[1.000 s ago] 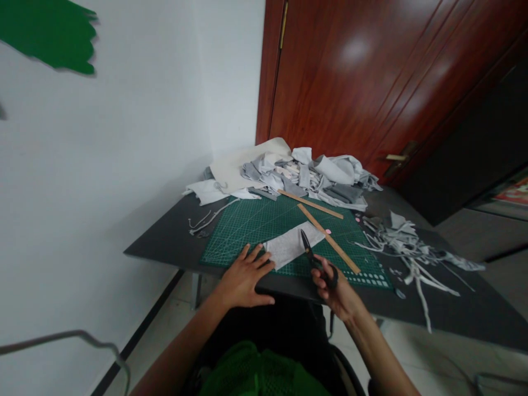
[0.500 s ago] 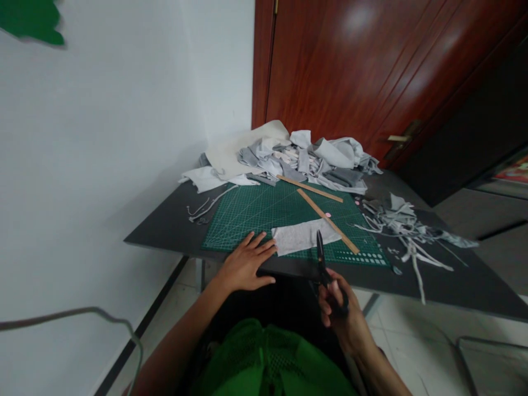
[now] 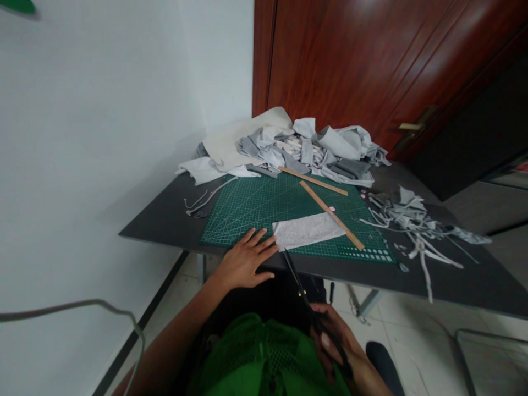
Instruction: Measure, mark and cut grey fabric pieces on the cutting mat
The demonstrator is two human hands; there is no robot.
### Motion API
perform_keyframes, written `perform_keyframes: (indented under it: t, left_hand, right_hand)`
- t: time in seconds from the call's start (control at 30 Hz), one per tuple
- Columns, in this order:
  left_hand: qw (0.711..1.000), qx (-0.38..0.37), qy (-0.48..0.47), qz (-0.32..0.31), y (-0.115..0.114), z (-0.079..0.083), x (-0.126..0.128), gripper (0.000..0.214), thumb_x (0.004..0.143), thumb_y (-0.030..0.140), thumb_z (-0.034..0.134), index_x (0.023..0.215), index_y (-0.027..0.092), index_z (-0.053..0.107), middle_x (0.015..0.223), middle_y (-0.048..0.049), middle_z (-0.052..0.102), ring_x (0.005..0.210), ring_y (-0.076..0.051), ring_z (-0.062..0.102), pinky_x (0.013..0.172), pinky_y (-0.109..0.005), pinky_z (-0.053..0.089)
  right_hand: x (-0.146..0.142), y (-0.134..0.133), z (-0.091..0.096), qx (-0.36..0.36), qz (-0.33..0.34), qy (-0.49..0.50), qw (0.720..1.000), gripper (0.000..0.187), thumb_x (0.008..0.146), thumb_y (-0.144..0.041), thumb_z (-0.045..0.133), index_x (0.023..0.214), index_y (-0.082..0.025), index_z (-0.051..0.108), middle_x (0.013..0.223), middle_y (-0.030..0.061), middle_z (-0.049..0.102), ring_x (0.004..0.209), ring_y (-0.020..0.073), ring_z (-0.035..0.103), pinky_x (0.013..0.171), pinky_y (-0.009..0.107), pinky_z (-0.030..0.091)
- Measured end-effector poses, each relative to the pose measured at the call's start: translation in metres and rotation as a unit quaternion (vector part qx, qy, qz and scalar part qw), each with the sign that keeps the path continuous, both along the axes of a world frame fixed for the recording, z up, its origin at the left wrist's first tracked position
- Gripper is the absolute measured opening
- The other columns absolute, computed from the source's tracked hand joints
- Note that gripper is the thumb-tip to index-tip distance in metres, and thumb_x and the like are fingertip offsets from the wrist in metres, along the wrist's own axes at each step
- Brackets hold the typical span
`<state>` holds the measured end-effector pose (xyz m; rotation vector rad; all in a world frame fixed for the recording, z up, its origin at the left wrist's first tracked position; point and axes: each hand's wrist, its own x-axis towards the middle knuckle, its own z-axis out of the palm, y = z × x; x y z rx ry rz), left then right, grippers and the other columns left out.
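Observation:
A light grey strip of fabric (image 3: 309, 231) lies flat on the green cutting mat (image 3: 256, 206), near its front edge. My left hand (image 3: 247, 259) rests flat with fingers spread, its fingertips at the strip's left end. In my right hand (image 3: 336, 333) is a pair of black scissors (image 3: 303, 294), held by the handles in front of the table edge. The blade tips point up and left toward the strip's lower left corner; whether they touch it I cannot tell. One wooden ruler (image 3: 330, 213) crosses the strip's right end.
Behind the mat, a second wooden ruler (image 3: 313, 180) lies before a heap of grey and white cloth (image 3: 305, 148). Fabric scraps (image 3: 404, 214) are piled at the right of the dark table (image 3: 157, 220). Thin cloth strips (image 3: 212, 197) lie at the left. A wall and a door stand close behind.
My right hand has drawn down toward my body, and the scissors now tilt left, off the strip's middle to its lower left corner. My left hand stays in place.

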<state>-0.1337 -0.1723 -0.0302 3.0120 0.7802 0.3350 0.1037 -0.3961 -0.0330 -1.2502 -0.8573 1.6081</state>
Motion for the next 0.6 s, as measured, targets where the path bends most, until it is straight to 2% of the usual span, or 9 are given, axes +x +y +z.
perform_keyframes:
  t: [0.27,0.43,0.6]
  left_hand:
    - [1.000,-0.013,0.000,0.001,-0.001,0.001,0.000,0.078,0.095,0.071,0.054,0.155,0.023,0.047,0.164,-0.0056,0.043,0.157,-0.035,0.026,0.131,-0.054,0.010]
    - [1.000,-0.025,-0.002,0.003,0.000,0.001,0.000,0.086,0.092,0.075,0.055,0.157,0.019,0.044,0.165,-0.0063,0.041,0.158,-0.035,0.025,0.131,-0.053,0.008]
    - [1.000,-0.022,-0.014,-0.002,0.000,0.001,0.000,0.087,0.091,0.076,0.055,0.158,0.020,0.043,0.164,-0.0070,0.043,0.158,-0.035,0.025,0.131,-0.054,0.009]
  right_hand:
    - [-0.007,0.002,0.014,-0.027,-0.024,-0.039,0.999,0.058,0.087,-0.065,0.072,0.128,-0.028,0.058,0.076,-0.0044,0.053,0.049,0.0066,0.038,0.041,0.018,0.036]
    - [-0.001,0.000,0.011,-0.026,0.013,-0.016,0.999,0.057,0.089,-0.064,0.070,0.130,-0.028,0.056,0.078,-0.0037,0.054,0.048,0.0067,0.039,0.040,0.018,0.035]
    - [0.002,0.002,0.010,-0.035,0.007,-0.013,0.999,0.059,0.086,-0.064,0.073,0.129,-0.027,0.057,0.077,-0.0037,0.054,0.048,0.0072,0.040,0.040,0.018,0.036]
